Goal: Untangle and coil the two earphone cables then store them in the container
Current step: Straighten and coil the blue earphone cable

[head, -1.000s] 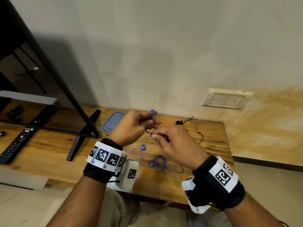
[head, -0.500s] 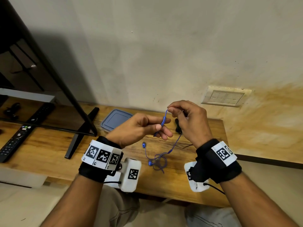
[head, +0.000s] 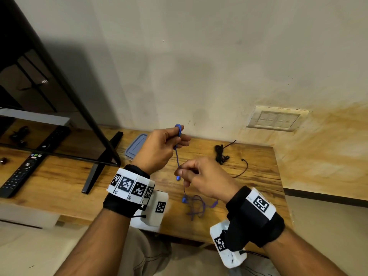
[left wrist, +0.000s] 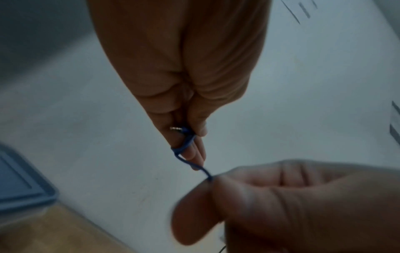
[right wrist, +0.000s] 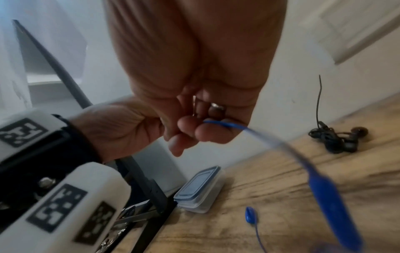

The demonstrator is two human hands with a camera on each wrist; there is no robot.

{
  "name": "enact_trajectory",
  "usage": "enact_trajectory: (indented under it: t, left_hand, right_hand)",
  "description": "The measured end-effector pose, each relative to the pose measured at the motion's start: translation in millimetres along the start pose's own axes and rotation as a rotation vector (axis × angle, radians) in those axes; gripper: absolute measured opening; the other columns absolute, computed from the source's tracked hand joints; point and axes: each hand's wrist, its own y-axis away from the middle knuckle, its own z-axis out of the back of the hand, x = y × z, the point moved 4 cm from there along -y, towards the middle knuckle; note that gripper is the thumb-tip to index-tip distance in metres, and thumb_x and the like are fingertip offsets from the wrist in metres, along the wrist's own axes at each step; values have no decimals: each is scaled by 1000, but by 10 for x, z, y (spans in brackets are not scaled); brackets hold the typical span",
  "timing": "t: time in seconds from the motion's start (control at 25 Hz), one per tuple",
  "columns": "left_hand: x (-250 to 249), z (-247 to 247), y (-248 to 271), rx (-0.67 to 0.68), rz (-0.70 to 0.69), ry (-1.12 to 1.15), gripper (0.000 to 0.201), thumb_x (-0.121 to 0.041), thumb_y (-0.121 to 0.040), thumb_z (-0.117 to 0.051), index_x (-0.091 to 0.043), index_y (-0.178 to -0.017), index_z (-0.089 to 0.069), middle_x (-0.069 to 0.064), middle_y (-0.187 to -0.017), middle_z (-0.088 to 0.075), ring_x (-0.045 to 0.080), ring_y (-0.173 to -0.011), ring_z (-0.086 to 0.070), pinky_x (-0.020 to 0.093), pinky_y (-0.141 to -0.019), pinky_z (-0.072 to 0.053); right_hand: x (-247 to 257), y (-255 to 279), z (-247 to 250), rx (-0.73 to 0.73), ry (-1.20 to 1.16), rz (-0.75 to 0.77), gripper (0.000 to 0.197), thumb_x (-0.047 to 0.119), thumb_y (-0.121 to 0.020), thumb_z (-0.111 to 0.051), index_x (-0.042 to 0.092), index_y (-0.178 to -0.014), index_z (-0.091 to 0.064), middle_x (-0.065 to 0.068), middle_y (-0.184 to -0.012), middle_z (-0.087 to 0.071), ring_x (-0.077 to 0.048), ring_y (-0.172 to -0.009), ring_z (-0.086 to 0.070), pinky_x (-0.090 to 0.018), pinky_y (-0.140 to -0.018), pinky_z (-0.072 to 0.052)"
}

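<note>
The thin blue rubber-coated earphone cable [head: 176,156] is wound as a small loop round the fingertips of the left hand [head: 159,150], which clasps it, raised above the wooden desk [head: 258,186]. The right hand [head: 201,176] pinches the same cable lower down; the rest trails to the desk in a loose heap just before it. Loop count unclear, wrist view blurred. For neat coiling, the right hand should feed with light, even tension and let twists run out. The shallow clear plastic container with grey-blue lid [head: 136,145], lid on, lies behind the left hand. The black earphone cable [head: 222,155], bunched, lies on the desk beyond the right hand.
</note>
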Motion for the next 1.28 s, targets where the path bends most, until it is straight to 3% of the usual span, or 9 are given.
enact_trajectory:
  t: [0.16, 0.4, 0.56, 0.72, 0.8, 0.88, 1.0, 1.12, 1.28]
  left_hand:
    - [36, -8, 39, 170, -17, -341, 27, -6, -102, -44, -3, -107, -70, -3, -91, -73, -5, -80, -67, 20, -78, -52]
    - [-173, -157, 193, 444, 14, 138, 32, 2, -100, -42, -2, -126, -61, 12, -97, -75, 19, -85, -71, 25, -78, -51]
    - [-343, -176, 254, 433, -43, 356, 33, -2, -97, -46, -4, -126, -61, 15, -97, -73, 23, -85, -69, 28, -79, -53]
    - [-284, -90, 157, 216, -21, 514, 33, -1, -97, -45, 0, -127, -58, 19, -108, -72, 25, -91, -70, 31, -82, -55]
    - [-196, -47, 112, 97, -18, 352, 30, -1, -100, -45, -7, -124, -60, 13, -107, -74, 23, -94, -72, 35, -86, -56]
    - [-128, -8, 91, 39, -49, -47, 27, -3, -100, -45, -14, -114, -66, 0, -100, -76, 14, -92, -72, 36, -88, -57]
    - [-121, -43, 115, 151, -103, -356, 26, -4, -98, -47, -14, -92, -71, -14, -80, -73, 4, -77, -68, 33, -76, -55]
    - [-189, -142, 171, 289, -52, -118, 27, -1, -100, -45, -5, -107, -70, 4, -93, -76, 15, -83, -72, 26, -77, -54]
    - [-289, -227, 203, 355, -32, 104, 31, 1, -101, -41, -4, -124, -62, 14, -101, -75, 23, -87, -72, 29, -79, -53]
  right_hand:
    - [141, 121, 257, -212, 20, 179, 13, 21, -96, -62, 16, -93, -75, 2, -71, -71, 5, -58, -57, -8, -57, -39]
    - [25, 38, 756, -638, -75, 343, 6, 12, -89, -70, 15, -89, -75, 9, -75, -68, -2, -68, -63, -10, -65, -42]
    - [-80, -94, 663, -612, -167, 215, 10, 21, -93, -66, 18, -94, -75, 2, -74, -71, -2, -61, -60, -17, -61, -46]
    - [-36, -116, 284, -238, -94, 91, 19, 27, -100, -54, 20, -102, -73, -1, -74, -73, 5, -63, -61, -8, -62, -42]
    - [25, -52, 129, -105, -3, 116, 21, 29, -100, -54, 20, -105, -72, 1, -69, -71, 7, -56, -58, -7, -55, -38]
    - [65, 19, 76, -65, 103, 166, 20, 31, -99, -56, 20, -106, -71, 6, -68, -68, 6, -56, -57, -8, -54, -37]
    - [130, 85, 326, -286, 187, 309, 12, 24, -94, -64, 18, -98, -74, 13, -69, -63, -1, -61, -57, -9, -59, -39]
    - [118, 97, 701, -543, 172, 461, 7, 12, -89, -69, 13, -90, -76, 12, -73, -62, -5, -67, -58, -10, -64, -41]
    - [45, 12, 809, -640, 102, 469, 5, 12, -86, -73, 12, -89, -78, 7, -83, -70, -4, -78, -64, -11, -71, -45]
